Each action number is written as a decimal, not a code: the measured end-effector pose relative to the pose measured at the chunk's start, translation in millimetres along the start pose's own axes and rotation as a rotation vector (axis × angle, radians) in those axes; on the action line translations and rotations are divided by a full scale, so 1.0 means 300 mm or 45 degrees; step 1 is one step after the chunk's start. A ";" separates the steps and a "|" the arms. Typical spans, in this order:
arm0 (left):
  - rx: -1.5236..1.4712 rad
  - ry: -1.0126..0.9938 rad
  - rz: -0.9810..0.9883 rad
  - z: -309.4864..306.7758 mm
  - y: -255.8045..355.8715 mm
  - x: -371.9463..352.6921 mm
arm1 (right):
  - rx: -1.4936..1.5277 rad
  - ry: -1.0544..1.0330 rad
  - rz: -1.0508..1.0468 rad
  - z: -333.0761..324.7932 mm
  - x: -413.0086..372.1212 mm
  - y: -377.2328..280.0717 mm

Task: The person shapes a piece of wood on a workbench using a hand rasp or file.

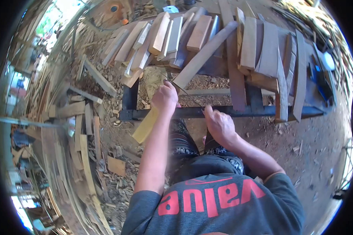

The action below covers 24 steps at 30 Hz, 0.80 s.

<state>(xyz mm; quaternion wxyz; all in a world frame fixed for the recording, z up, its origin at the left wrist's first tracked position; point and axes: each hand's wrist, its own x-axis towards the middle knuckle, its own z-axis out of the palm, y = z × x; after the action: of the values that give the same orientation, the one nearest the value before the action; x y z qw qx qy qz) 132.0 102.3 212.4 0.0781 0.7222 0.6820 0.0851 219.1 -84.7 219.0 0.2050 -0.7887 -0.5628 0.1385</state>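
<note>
My left hand point(166, 98) is closed, thumb up, in front of the bench's near side. What its fingers hold, if anything, is hidden. My right hand point(221, 124) is closed by the bench's front rail, lower and to the right. A thin dark strip, like a wire or narrow blade point(192, 98), slants from near my left thumb down to my right fingertips. A pale yellow board point(146, 126) shows beside my left wrist, partly covered by the forearm. Just beyond my left hand, a long grey-brown plank point(204, 56) lies slanted with its near end low.
Several wooden blocks and boards point(159, 35) lie across the bench, whose dark front rail point(184, 112) runs before my legs. More planks point(247, 45) stand at the right, near a blue object point(321, 82). Scrap wood point(84, 145) and chips cover the ground at left.
</note>
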 end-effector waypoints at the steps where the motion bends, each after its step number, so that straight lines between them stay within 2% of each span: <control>1: -0.022 0.009 0.005 0.002 -0.004 -0.002 | 0.034 -0.005 0.005 0.001 0.011 -0.007; 6: -0.035 0.015 0.029 0.006 -0.009 -0.003 | 0.045 0.067 -0.038 0.080 0.178 -0.069; 10: -0.033 -0.015 0.051 -0.003 -0.010 -0.003 | 0.059 0.100 -0.098 0.033 0.054 -0.021; 11: -0.034 -0.014 0.048 -0.002 -0.012 -0.002 | 0.008 -0.033 0.013 0.009 0.020 -0.014; 14: -0.041 -0.021 0.036 -0.007 -0.004 -0.007 | 0.034 -0.030 0.052 0.009 0.034 -0.029; 15: -0.043 -0.021 0.053 -0.009 -0.004 -0.009 | 0.091 0.057 -0.029 0.038 0.076 -0.037; 18: -0.031 -0.013 0.038 0.001 -0.011 -0.001 | 0.099 0.092 -0.039 0.102 0.197 -0.069; 22: -0.033 -0.006 0.012 0.005 -0.007 0.005 | 0.098 0.056 -0.061 -0.005 0.047 -0.041; 24: -0.038 -0.016 0.009 -0.008 0.004 -0.001 | 0.041 -0.012 0.018 0.003 0.016 -0.006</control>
<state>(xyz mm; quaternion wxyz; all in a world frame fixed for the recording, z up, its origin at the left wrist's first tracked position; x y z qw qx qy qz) 132.7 102.0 215.1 0.0928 0.7239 0.6776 0.0909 218.8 -79.6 219.2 0.2140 -0.7886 -0.5558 0.1528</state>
